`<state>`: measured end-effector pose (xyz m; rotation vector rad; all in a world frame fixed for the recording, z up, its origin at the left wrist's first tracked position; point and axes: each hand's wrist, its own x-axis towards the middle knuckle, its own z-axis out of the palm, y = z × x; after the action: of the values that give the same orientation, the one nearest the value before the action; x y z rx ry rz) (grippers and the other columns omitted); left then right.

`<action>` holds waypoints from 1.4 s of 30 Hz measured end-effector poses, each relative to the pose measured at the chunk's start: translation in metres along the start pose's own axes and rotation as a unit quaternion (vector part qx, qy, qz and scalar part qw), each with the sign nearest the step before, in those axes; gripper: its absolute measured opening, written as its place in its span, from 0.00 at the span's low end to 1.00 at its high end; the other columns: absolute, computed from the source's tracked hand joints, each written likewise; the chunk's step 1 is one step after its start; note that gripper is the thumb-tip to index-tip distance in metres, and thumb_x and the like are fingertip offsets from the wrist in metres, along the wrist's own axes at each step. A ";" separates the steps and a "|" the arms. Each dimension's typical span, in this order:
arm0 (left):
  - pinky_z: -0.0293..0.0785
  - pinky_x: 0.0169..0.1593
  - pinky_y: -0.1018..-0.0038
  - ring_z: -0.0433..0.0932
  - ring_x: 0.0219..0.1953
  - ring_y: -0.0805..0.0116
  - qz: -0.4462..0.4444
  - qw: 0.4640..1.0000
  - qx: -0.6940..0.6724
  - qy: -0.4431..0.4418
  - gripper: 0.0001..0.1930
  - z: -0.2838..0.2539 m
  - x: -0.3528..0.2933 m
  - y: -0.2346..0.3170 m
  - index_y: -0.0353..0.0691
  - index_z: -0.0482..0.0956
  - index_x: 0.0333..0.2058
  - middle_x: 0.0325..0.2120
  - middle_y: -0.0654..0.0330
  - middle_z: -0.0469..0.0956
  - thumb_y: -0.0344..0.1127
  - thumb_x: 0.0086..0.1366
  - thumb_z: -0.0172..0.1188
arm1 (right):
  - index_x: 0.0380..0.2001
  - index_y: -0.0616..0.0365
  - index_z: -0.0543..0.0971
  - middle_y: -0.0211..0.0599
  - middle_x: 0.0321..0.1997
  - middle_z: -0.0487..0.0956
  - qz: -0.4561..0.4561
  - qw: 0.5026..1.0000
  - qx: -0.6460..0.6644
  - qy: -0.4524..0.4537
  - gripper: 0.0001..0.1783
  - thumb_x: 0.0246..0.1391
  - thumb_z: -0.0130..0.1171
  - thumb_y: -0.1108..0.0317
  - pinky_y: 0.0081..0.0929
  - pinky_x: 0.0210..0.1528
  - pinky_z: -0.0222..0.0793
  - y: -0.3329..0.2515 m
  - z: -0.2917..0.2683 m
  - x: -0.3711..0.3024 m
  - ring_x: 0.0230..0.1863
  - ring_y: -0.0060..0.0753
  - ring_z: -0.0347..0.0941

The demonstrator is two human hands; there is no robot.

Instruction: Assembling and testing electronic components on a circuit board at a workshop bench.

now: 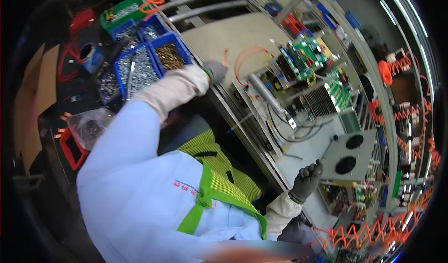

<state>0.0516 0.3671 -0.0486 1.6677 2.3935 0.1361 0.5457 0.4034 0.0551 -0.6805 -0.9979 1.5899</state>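
My left hand (215, 72), in a grey glove, is at the bench edge beside a blue bin of brass-coloured fasteners (169, 56). A small copper-coloured strip (225, 57) rises from its closed fingertips. My right hand (307, 181), gloved in grey too, is raised with curled fingers by a metal plate (330, 158) with two round black fan openings. Anything within those fingers is too small to make out. Between the hands stands an open electronic assembly with a green circuit board (303, 58), a black finned heat sink (318, 100) and a ribbed grey hose (266, 93).
Blue bins of screws (136, 72) and a green bin (125, 13) stand at the left. A clear plastic bag (91, 125), a red bin (72, 148) and a cardboard box (37, 100) lie nearby. Metal rollers (207, 4) continue the bench; coiled orange air hoses (368, 230) hang right.
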 end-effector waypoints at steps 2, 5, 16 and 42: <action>0.75 0.40 0.56 0.81 0.36 0.49 0.033 0.998 0.036 -0.030 0.19 -0.002 -0.006 0.003 0.36 0.72 0.49 0.32 0.48 0.80 0.37 0.59 0.51 | 0.48 0.61 0.70 0.25 0.24 0.65 -0.016 0.998 -0.036 -0.042 0.13 0.64 0.49 0.66 0.12 0.22 0.56 0.000 0.037 0.007 0.22 0.14 0.57; 0.74 0.42 0.57 0.79 0.36 0.47 -0.014 0.990 -0.085 0.108 0.15 -0.032 -0.030 -0.005 0.41 0.77 0.40 0.32 0.46 0.80 0.43 0.63 0.48 | 0.46 0.60 0.70 0.26 0.26 0.65 -0.052 0.994 -0.091 -0.022 0.11 0.64 0.48 0.68 0.11 0.22 0.55 -0.001 0.061 0.013 0.22 0.14 0.57; 0.56 0.21 0.83 0.60 0.18 0.84 0.302 0.796 -0.524 0.001 0.14 -0.228 -0.131 0.155 0.38 0.75 0.37 0.18 0.70 0.64 0.44 0.68 0.52 | 0.47 0.60 0.75 0.32 0.33 0.72 -0.321 0.820 -0.452 -0.144 0.23 0.46 0.65 0.73 0.23 0.35 0.67 -0.028 0.149 0.027 0.31 0.25 0.70; 0.59 0.21 0.89 0.65 0.23 0.86 0.285 0.703 -0.608 -0.236 0.13 -0.109 0.033 0.314 0.39 0.75 0.42 0.28 0.69 0.75 0.39 0.69 0.46 | 0.43 0.58 0.72 0.51 0.34 0.76 -0.304 0.700 -0.646 -0.019 0.13 0.56 0.53 0.65 0.46 0.38 0.70 0.016 0.023 0.164 0.37 0.56 0.73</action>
<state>0.3023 0.5135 0.1164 1.3319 0.8253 0.9844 0.4778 0.5548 0.0638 -1.0419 -2.0946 0.0955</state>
